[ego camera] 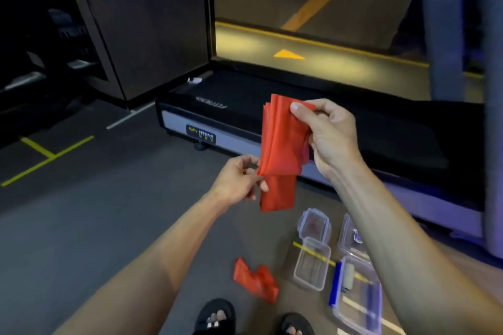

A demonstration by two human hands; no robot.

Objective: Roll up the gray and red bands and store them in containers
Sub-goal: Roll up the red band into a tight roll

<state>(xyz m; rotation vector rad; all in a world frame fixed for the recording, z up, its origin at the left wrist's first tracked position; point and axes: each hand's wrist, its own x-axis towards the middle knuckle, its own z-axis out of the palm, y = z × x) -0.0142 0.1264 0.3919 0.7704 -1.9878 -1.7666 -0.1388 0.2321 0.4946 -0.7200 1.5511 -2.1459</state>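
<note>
Left hand [239, 179], right hand [329, 130] pinching.

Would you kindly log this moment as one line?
left hand: pinches red band | right hand: holds folded top | clear container: open

Dim gym — grey floor [81, 226], treadmill [217, 117]

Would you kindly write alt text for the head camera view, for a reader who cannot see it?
Two bare hands hold a folded red band up over a gym floor: the right hand pinches its top, the left hand its lower fold. Below lie another red band and clear containers beside a treadmill.
</note>
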